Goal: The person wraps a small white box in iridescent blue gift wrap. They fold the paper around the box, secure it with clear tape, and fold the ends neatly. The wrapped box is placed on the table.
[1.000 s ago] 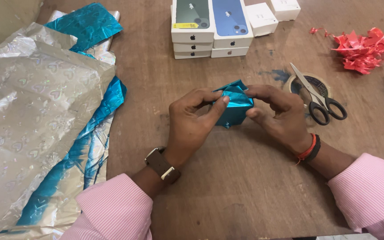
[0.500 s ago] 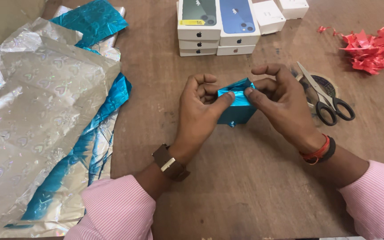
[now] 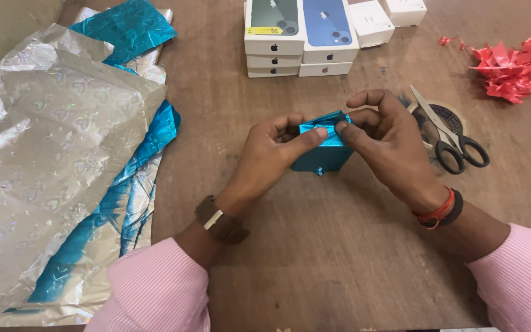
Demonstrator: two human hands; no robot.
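Observation:
A small box wrapped in shiny teal foil (image 3: 322, 152) stands on the brown wooden table (image 3: 314, 258), in the middle of the view. My left hand (image 3: 271, 160) grips its left side, thumb pressed on the top fold. From the right, my right hand (image 3: 385, 144) pinches the folded foil flap at the box's top edge. The two thumbs nearly touch over the fold. Much of the box is hidden behind my fingers.
Crumpled silver and teal foil sheets (image 3: 56, 160) cover the left side. Stacked white phone boxes (image 3: 302, 37) sit at the back. Scissors (image 3: 453, 138) lie across a tape roll (image 3: 447, 117) right of my hand. Red ribbon scraps (image 3: 514, 67) lie far right.
My hands turned the teal box and moved from wrapping round it to pinching its top flap; my left wrist dropped lower. The view shifted slightly.

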